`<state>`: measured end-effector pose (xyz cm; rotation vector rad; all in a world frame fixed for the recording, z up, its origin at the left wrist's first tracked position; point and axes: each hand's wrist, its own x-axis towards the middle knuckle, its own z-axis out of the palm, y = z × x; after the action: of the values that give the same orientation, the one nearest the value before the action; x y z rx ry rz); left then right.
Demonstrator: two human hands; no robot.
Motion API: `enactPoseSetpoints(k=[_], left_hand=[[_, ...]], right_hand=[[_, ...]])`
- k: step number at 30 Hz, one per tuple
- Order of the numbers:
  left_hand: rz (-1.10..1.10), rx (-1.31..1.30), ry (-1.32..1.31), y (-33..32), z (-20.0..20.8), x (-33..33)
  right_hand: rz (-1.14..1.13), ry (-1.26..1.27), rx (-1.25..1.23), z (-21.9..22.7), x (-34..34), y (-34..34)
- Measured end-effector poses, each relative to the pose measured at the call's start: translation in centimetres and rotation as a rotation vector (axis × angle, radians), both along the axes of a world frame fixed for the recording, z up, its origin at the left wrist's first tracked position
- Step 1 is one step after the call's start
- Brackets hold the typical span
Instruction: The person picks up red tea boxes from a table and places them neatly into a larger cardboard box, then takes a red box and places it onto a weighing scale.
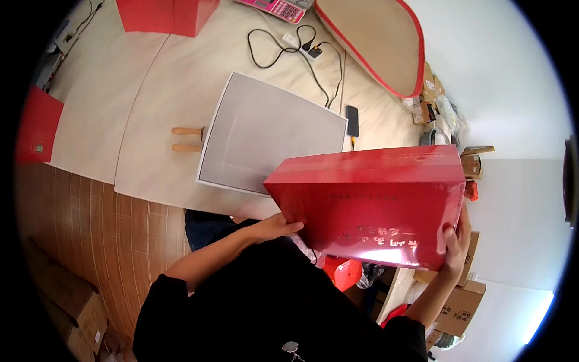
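Holding a large red box point(371, 202) by its two ends, the left hand point(278, 227) and the right hand point(457, 241) each keep a clenched grip on it above the near edge of the desk point(157, 96). Behind it lies a flat grey board point(271, 136), with open desk surface to the left. The box is closed, so its contents are hidden, and its lower part covers most of both palms.

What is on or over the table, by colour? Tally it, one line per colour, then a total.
Red: 4 – held box, box top left, box at left edge, red-rimmed tray
Grey: 1 – flat panel
Black: 2 – cable, phone
Pink: 1 – calculator
Wood: 2 – pegs
Total: 10
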<state>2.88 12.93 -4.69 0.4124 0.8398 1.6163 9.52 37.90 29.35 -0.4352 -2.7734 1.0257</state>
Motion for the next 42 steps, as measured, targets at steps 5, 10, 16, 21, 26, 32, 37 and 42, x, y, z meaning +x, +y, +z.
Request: enactPoseSetpoints(k=[5,10,16,21,26,32,37,42], left_hand=[[-0.018,0.121,-0.102,2.2,-4.8,1.2],[-0.037,-0.002,-0.022,1.0,-3.2,-0.2],[-0.078,-0.038,0.084,0.3,-4.2,-1.1],[0.113,-0.047,-0.169,-1.2,-8.4,1.0],[0.118,-0.148,-0.170,-4.7,-8.4,-0.1],[0.209,-0.157,-0.114,-5.2,-7.4,0.1],[0.229,-0.248,0.031,-5.8,-5.2,-0.6],[0.319,-0.240,-0.115,-7.2,-2.5,-2.2]], right_hand=[[0.304,-0.119,0.509,0.6,-1.7,-6.7],[0.449,-0.221,0.490,0.0,-3.3,-7.4],[0.581,-0.248,0.542,-0.2,-4.0,-6.7],[0.578,-0.205,0.528,-0.9,-5.4,-7.7],[0.594,-0.201,0.493,-1.3,-8.8,-9.2],[0.574,-0.195,0.500,-0.5,-12.4,-11.2],[0.689,-0.128,0.551,-0.1,-14.3,-11.3],[0.572,-0.024,0.415,2.0,-11.3,-8.8]])
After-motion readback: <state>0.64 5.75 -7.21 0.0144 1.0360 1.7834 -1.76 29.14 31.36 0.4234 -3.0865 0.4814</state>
